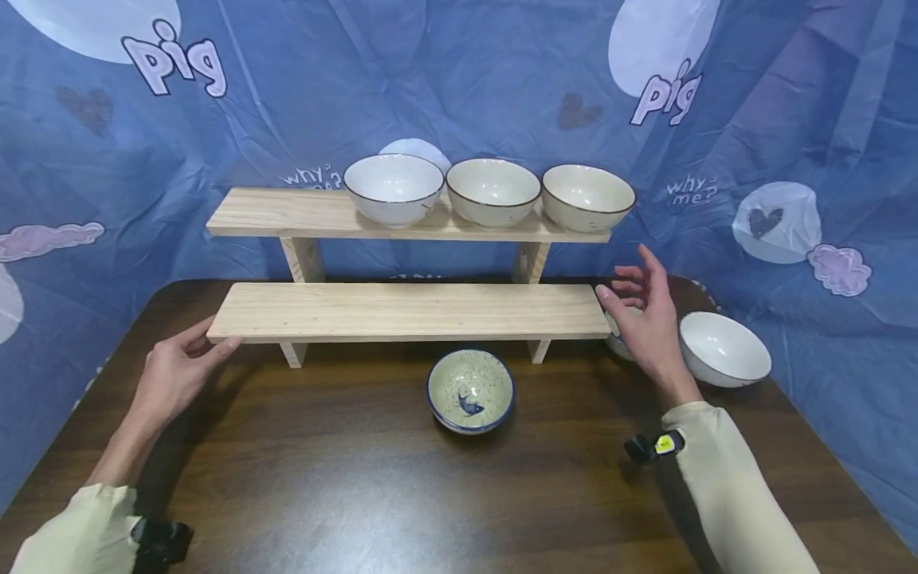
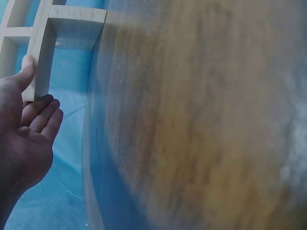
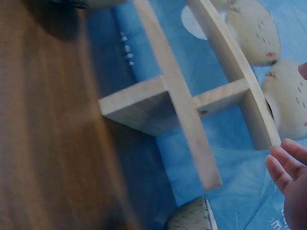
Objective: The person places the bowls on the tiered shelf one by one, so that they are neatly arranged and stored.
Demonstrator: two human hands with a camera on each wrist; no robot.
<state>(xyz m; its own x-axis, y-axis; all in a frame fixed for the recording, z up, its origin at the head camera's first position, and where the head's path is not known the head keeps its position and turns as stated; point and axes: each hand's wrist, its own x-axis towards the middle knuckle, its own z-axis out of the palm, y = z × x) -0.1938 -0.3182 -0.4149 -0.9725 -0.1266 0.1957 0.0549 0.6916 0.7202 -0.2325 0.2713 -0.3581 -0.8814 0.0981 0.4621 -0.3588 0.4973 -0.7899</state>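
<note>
A two-tier wooden shelf (image 1: 416,311) stands on the table. With its thumb on top and fingers below, my left hand (image 1: 172,367) pinches the left end of the lower board; the left wrist view shows the same hold on the board (image 2: 42,62). My right hand (image 1: 649,319) is held up off the shelf's right end, fingers spread and nothing in them. On the upper board sit a white bowl (image 1: 394,191), a cream bowl (image 1: 493,193) and another cream bowl (image 1: 588,198), side by side. A speckled bowl (image 3: 192,218) is partly hidden behind the right hand in the head view.
In front of the shelf, a blue-rimmed bowl (image 1: 471,391) with a fish drawn inside sits on the brown table (image 1: 344,470). Farther right is a white bowl (image 1: 724,349), beside the right wrist. A blue printed cloth (image 1: 459,80) hangs behind everything.
</note>
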